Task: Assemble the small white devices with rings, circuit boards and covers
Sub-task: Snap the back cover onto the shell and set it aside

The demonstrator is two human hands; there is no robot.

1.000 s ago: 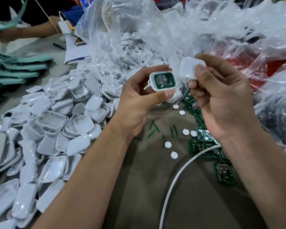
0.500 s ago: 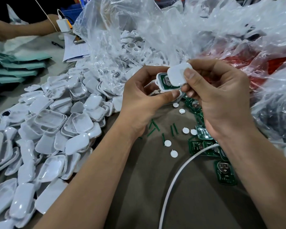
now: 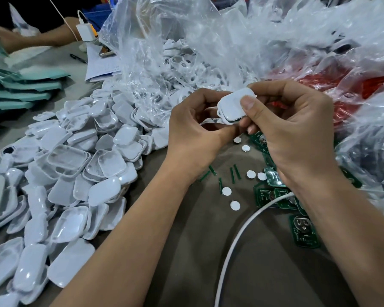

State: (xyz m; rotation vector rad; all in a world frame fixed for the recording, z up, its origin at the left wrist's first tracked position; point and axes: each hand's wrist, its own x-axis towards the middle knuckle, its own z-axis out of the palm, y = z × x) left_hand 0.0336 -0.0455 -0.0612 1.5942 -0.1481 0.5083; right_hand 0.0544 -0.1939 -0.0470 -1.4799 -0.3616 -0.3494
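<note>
Both hands hold one small white device [image 3: 232, 107] above the brown table. My left hand [image 3: 195, 134] grips its lower shell from the left and below. My right hand [image 3: 293, 129] pinches the white cover on top, thumb pressing its right edge. The cover lies over the shell and hides the circuit board, with a thin dark gap along the lower edge. Loose green circuit boards [image 3: 273, 196] lie under my right wrist. Small white round discs [image 3: 235, 205] and thin green strips [image 3: 233, 175] are scattered between my forearms.
A big heap of white covers [image 3: 80, 165] fills the table's left side. Clear plastic bags [image 3: 186, 52] of white shells rise behind my hands. A white cable [image 3: 237, 240] crosses the table. Teal sheets [image 3: 20, 89] are stacked far left, with another person's arm [image 3: 42, 37] behind.
My right hand brought the white cover leftward and down onto the shell in my left hand. The green board, visible before, is now covered.
</note>
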